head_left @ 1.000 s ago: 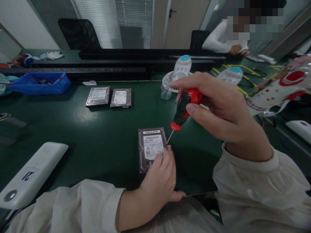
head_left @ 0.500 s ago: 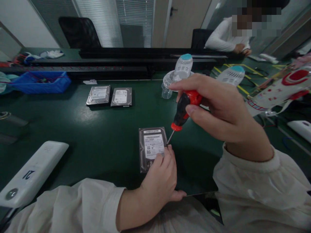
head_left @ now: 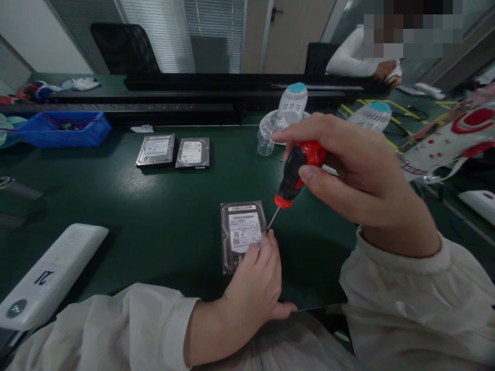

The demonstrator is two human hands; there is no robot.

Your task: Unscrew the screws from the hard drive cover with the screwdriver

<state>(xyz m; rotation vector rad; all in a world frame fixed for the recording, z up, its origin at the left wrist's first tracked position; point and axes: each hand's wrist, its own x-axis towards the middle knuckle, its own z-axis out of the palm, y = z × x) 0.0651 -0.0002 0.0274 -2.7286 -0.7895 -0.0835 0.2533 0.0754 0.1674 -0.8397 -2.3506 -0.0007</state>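
Note:
A hard drive (head_left: pixel 240 232) lies flat on the green table (head_left: pixel 154 216) in front of me. My left hand (head_left: pixel 253 288) rests on its near right corner, fingers pressed down on the casing and holding it still. My right hand (head_left: pixel 348 170) is closed round the red and black handle of a screwdriver (head_left: pixel 293 175). The screwdriver tilts down to the left, and its tip meets the drive's right edge just above my left fingertips.
Two more hard drives (head_left: pixel 172 152) lie side by side further back. A white device marked 21 (head_left: pixel 50 273) sits at the near left, a blue bin (head_left: pixel 62 129) at the far left. Small white fans (head_left: pixel 288 111) and a clear cup (head_left: pixel 265 144) stand behind. Another person sits at the far right.
Both hands and the screwdriver stay almost where they were on the drive. The view has shifted very slightly.

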